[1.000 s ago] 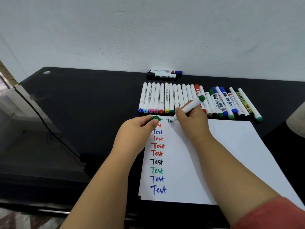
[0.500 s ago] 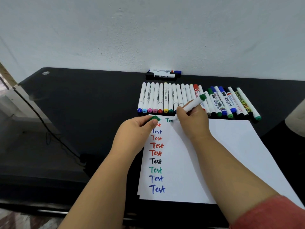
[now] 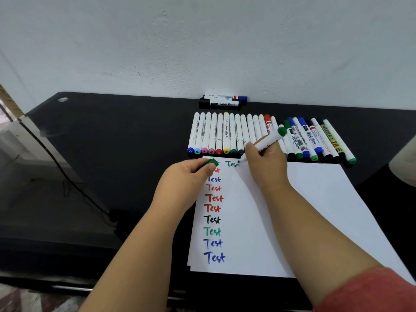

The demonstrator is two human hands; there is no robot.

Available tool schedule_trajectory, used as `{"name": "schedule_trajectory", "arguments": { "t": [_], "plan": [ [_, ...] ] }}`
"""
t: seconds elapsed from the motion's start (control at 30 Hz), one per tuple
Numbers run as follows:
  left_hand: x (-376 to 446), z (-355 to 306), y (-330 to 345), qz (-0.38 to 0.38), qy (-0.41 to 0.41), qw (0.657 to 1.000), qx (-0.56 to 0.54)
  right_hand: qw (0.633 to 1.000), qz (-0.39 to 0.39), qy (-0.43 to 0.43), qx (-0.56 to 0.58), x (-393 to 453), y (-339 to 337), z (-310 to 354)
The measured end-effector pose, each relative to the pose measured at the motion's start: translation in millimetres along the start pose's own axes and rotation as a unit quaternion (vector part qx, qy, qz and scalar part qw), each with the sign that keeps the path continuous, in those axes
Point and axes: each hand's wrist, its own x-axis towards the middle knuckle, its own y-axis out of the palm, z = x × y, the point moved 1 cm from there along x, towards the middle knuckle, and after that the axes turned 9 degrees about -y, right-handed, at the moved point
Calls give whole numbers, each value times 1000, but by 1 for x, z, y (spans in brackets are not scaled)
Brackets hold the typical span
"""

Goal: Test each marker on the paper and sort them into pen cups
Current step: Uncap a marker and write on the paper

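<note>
My right hand [image 3: 265, 165] grips a green whiteboard marker [image 3: 269, 141] with its tip on the white paper [image 3: 315, 210], at the end of green letters "Tes" [image 3: 231, 164] in a second column. My left hand [image 3: 186, 176] pinches the green cap [image 3: 211, 162] and rests on the paper's top left corner. A column of "Test" words [image 3: 212, 219] in blue, red, black and green runs down the paper's left side. A row of several markers [image 3: 225, 134] lies just beyond the paper. No pen cup is in view.
Two more markers [image 3: 222, 102] lie against the wall at the back of the black desk [image 3: 112, 131]. A cable [image 3: 67, 176] runs down on the left, off the desk. A pale object [image 3: 405, 163] sits at the right edge.
The marker tip has moved right as my right hand writes, adding letters to the green word at the top. My left hand has stayed put with the cap.
</note>
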Motion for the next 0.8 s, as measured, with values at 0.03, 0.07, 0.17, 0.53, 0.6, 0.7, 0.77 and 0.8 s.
{"name": "schedule_trajectory", "arguments": {
  "t": [0.03, 0.07, 0.17, 0.53, 0.6, 0.7, 0.77, 0.8],
  "plan": [
    [0, 0, 0, 2, 0, 1000, 2, 1000, 8, -2, -11, 0, 0, 0],
    [0, 0, 1, 3, 1, 1000, 3, 1000, 16, -4, -20, 0, 0, 0],
    [-1, -1, 2, 6, 2, 1000, 12, 1000, 12, 4, -12, -1, 0, 1],
    [-3, -3, 0, 52, 1, 998, -44, 951, 46, 76, 296, 0, -8, 7],
    [-4, -4, 1, 63, 5, 997, -46, 945, 68, 76, 312, -2, -6, 9],
    [-4, -5, 2, 69, 10, 997, -40, 940, 97, 75, 318, -2, -5, 10],
    [-4, -6, 3, 68, 11, 997, -34, 938, 116, 73, 318, -3, -4, 10],
    [-4, -6, 3, 70, 13, 997, -39, 938, 127, 71, 314, -3, -3, 9]
  ]
}}
